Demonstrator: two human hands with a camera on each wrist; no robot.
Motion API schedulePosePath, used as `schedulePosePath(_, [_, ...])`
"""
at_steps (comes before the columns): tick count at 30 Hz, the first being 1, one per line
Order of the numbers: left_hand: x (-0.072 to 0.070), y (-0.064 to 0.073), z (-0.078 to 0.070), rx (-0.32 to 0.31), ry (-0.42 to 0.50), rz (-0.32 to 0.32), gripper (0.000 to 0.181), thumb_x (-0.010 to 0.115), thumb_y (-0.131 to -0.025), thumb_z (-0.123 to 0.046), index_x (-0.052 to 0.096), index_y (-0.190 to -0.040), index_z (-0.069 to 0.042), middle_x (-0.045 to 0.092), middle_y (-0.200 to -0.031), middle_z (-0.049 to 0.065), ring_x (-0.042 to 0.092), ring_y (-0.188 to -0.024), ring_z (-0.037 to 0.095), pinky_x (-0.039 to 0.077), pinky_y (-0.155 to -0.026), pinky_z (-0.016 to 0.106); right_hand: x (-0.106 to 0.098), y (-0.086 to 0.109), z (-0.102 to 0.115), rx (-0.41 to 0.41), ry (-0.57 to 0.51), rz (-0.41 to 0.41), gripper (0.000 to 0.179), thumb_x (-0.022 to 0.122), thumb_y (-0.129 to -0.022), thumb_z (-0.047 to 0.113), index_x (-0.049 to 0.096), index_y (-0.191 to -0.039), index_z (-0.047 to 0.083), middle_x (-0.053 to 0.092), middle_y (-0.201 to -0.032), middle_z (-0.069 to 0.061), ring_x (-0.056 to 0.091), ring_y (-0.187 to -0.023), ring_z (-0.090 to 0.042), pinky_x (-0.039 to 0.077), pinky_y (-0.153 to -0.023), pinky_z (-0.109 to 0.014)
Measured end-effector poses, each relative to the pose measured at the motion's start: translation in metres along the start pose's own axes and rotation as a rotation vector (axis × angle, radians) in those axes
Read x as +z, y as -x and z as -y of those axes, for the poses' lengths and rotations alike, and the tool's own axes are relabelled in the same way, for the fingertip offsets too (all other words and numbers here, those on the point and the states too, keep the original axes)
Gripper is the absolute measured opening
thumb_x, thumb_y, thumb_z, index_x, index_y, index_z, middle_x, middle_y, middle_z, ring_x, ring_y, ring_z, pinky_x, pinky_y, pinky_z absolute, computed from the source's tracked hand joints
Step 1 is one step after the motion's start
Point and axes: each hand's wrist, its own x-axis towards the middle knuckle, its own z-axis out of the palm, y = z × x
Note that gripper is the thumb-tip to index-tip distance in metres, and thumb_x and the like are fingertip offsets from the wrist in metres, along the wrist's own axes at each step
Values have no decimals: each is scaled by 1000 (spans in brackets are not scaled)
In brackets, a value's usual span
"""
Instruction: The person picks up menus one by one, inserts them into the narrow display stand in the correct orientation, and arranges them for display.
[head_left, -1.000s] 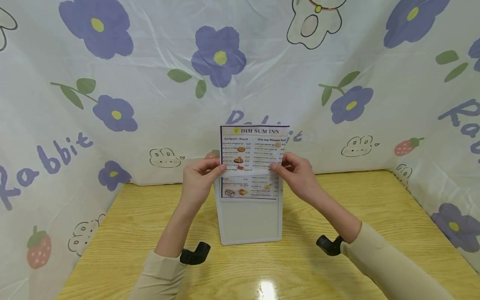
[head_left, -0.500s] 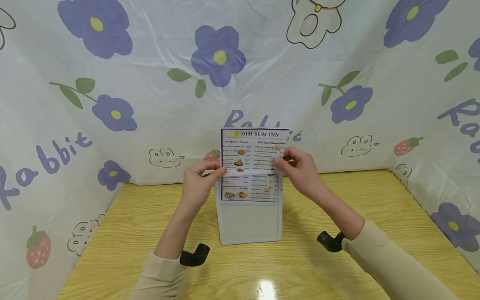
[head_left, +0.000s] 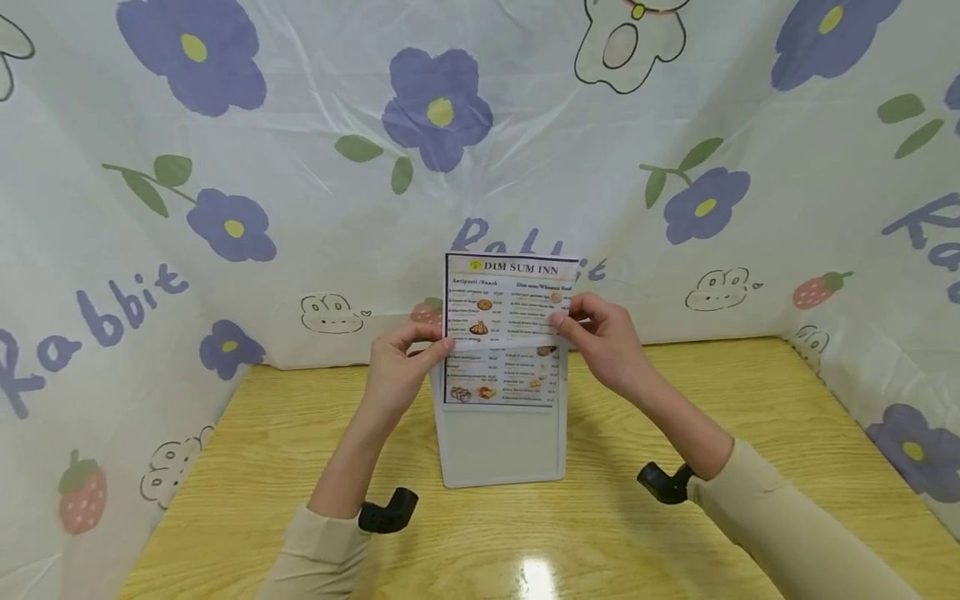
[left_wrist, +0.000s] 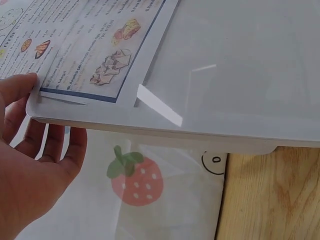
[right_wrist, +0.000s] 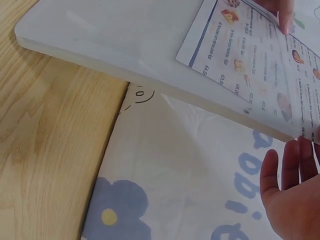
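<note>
A printed "DIM SUM INN" menu sheet stands partway inside a clear, white-backed menu holder set upright on the table. Its lower half shows through the holder's front panel; the upper half sticks out above the top edge. My left hand pinches the menu sheet's left edge at the holder's top corner. In the left wrist view, the fingers of that hand curl behind the corner, thumb in front. Higher up, my right hand pinches the sheet's right edge. The right wrist view shows the right hand beside the holder's top corner.
The holder stands on a light wooden table. Behind it and at both sides hangs a white cloth printed with purple flowers, strawberries and rabbits. A black wrist mount sits on the left forearm and another mount on the right.
The menu sheet has slid slightly lower in the holder. My right hand has shifted a little up along the sheet's right edge; the left hand has barely moved.
</note>
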Motion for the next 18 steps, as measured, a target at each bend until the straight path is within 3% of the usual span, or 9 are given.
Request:
schedulePosePath(9, [0,-2,-3,15,-25,44,15,73,-93,-1,71,-104,8,67,-108,14,59,-109,23,56,-87,32,0,3,-3,12,-13,0,20,62,-104,14,68,-111,-4,67,-104,-16,67,-85,-25,54,-75,-27])
schedulePosePath(13, [-1,-3,-7,26,-22,51,15,74,-93,-2,72,-105,7,68,-108,13,53,-128,22,54,-90,33,0,2,-5,17,-13,-3,20,62,-105,15,68,-110,-4,67,-103,-16,67,-84,-25,54,-75,-29])
schedulePosePath(16, [-1,-4,-9,30,-26,49,16,74,-94,-4,73,-105,7,68,-112,14,41,-143,18,52,-97,37,1,2,-7,17,-12,-2,20,62,-105,15,67,-111,-3,66,-103,-16,66,-84,-25,54,-74,-27])
schedulePosePath(18, [-1,-5,-11,36,-29,48,17,74,-94,-5,73,-106,7,67,-115,13,44,-141,20,53,-96,38,1,2,-6,16,-12,3,20,61,-105,14,67,-112,-3,66,-104,-16,66,-84,-25,53,-73,-25])
